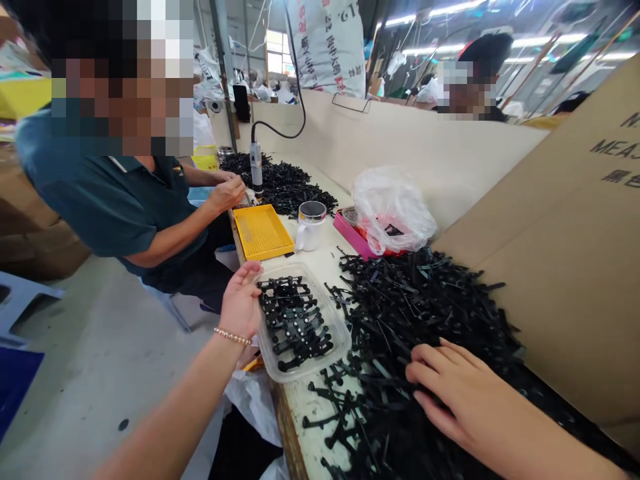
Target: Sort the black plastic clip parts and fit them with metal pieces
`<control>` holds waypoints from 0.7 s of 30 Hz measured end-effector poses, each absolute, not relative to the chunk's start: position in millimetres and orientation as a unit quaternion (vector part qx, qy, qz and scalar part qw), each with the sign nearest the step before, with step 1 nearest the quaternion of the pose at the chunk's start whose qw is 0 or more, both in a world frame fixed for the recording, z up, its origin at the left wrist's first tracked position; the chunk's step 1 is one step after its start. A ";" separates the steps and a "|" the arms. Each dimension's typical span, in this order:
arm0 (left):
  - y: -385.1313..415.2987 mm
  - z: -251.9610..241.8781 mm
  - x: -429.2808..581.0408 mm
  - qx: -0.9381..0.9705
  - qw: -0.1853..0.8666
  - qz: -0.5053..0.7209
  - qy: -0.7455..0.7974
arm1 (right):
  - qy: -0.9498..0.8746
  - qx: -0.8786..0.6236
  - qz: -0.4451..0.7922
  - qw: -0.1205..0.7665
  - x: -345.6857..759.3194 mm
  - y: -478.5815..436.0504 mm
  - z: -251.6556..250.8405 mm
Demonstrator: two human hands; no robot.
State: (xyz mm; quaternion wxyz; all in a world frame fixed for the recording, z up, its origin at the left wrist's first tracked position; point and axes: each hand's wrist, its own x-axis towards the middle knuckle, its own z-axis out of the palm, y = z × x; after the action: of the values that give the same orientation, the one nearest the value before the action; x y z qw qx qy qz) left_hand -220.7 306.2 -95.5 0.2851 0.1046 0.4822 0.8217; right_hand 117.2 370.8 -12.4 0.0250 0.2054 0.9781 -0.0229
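Observation:
My left hand grips the left rim of a clear plastic tray, with the thumb over the edge. Inside the tray, black plastic parts with rounded ends lie in rough rows. My right hand is low over a big heap of similar thin black parts, its fingers loosely bent and a little apart. No part shows between those fingers; their tips are at the heap's surface. Some loose black parts are scattered on the table beside the tray.
A co-worker sits at the left, both hands near an electric screwdriver hanging by its cable. A yellow basket, a white mug and a pink box under a plastic bag stand beyond the tray. Cardboard walls the right.

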 end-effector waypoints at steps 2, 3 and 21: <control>300.3 -88.1 -228.4 0.095 0.289 0.829 0.469 | 0.977 0.202 -0.063 0.039 116.4 384.0 -2.5; 294.8 -82.4 -232.9 0.085 0.287 0.834 0.463 | 0.974 0.205 -0.084 0.045 109.2 392.7 1.3; 182.8 -17.3 -246.8 -0.142 0.185 0.788 0.570 | 0.881 0.467 -0.045 0.057 -87.1 513.3 -89.4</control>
State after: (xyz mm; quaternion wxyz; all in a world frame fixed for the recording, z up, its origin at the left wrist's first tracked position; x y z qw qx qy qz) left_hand -246.8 182.8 -17.3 0.1850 -0.1416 0.5704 0.7876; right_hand -87.1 513.3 -89.4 0.0575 0.4666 0.8815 -0.0446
